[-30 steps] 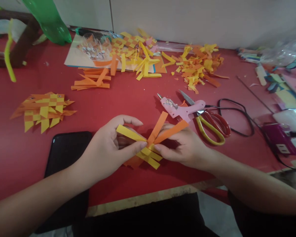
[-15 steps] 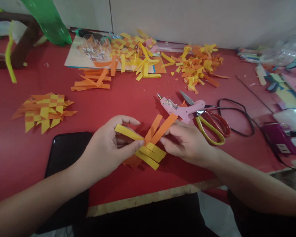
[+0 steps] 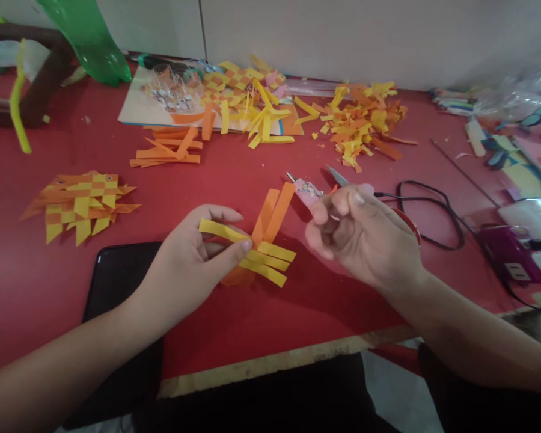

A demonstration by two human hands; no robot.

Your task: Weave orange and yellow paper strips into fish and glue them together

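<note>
My left hand (image 3: 210, 246) pinches a piece of interlaced yellow and orange paper strips (image 3: 268, 258) between thumb and fingers. Two orange strips point up and away from it, and several yellow ones stick out to the right and left. My right hand (image 3: 365, 240) is raised to the right of the piece, apart from it, with its fingers curled loosely and nothing seen in them. Behind that hand lie a pink hot glue gun (image 3: 307, 191) and scissors (image 3: 337, 175), both largely covered by it.
Woven paper fish (image 3: 88, 201) lie at left, above a black phone (image 3: 117, 282). Orange strips (image 3: 169, 150), yellow strips (image 3: 268, 117) and a heap of paper scraps (image 3: 365, 123) lie toward the wall. A black cable (image 3: 453, 204) loops at right; a green bottle (image 3: 90, 42) stands back left.
My right hand has let go of the paper strips and moved up and right, now covering most of the scissors and glue gun. My left hand has shifted slightly up and left with the woven piece.
</note>
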